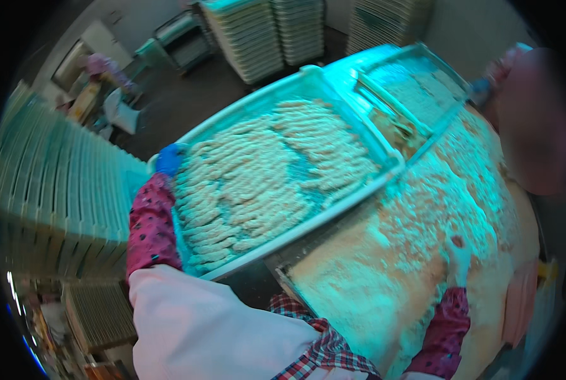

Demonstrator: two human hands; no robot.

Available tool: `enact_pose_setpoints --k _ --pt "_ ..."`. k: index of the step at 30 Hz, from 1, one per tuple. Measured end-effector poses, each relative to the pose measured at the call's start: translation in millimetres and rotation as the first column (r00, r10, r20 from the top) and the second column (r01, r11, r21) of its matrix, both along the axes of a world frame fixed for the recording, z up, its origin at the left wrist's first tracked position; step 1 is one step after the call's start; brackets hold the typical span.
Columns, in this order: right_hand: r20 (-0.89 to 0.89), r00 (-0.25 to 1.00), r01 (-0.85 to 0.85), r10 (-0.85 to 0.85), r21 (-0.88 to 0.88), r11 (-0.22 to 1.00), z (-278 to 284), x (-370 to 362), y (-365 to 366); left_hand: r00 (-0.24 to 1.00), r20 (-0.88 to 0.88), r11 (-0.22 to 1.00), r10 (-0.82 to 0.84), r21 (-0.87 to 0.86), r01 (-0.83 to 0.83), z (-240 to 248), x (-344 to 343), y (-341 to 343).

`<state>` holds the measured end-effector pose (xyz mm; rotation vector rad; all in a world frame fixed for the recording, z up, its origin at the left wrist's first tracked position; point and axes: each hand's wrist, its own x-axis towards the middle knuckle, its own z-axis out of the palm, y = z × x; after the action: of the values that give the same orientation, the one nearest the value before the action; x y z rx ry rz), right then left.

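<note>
My left hand [169,159], in a blue glove, grips the left end of a large shallow white tray [289,233]. The tray is tilted across the view. Rows of breaded strips [245,183] cover most of its bottom, with a few gaps between them. Lower right, my right hand [458,256], whitened with crumbs, is down at the pile of pale breading crumbs [435,209]; its fingers are blurred and partly hidden. Both forearms wear red patterned sleeves.
Beyond the tray, a second tray [416,88] holds more pieces. Stacks of trays stand at left [61,183] and at the back [245,41]. A co-worker [536,120] stands at right, a gloved hand near the second tray. Another person [102,69] is far left.
</note>
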<state>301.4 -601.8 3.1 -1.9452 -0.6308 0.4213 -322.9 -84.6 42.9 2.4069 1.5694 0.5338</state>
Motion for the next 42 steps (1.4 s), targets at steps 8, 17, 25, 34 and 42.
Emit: enact_pose_setpoints --k 8,17,25,34,42 --pt "-0.025 0.940 -0.339 0.340 0.039 0.940 104 -80 -4 0.948 0.135 0.957 -0.290 0.039 0.287 24 59 -65" --pt "0.390 0.776 -0.286 0.495 -0.482 0.828 34 -172 -107 0.345 0.385 0.247 -0.856 -0.281 0.927 10 259 -362" --pt "0.257 0.945 -0.076 0.203 -0.432 0.899 -14 -165 -177 0.282 0.262 0.203 -0.923 -0.292 0.935 -94 340 -416" --pt "0.533 0.845 0.081 0.026 -0.176 0.981 19 -178 -126 0.539 0.659 0.245 -0.526 -0.489 0.837 -103 376 -478" --pt "0.476 0.879 -0.018 0.012 0.007 1.000 23 -214 -55 0.426 0.872 -0.198 0.241 -0.385 0.901 -84 341 -500"
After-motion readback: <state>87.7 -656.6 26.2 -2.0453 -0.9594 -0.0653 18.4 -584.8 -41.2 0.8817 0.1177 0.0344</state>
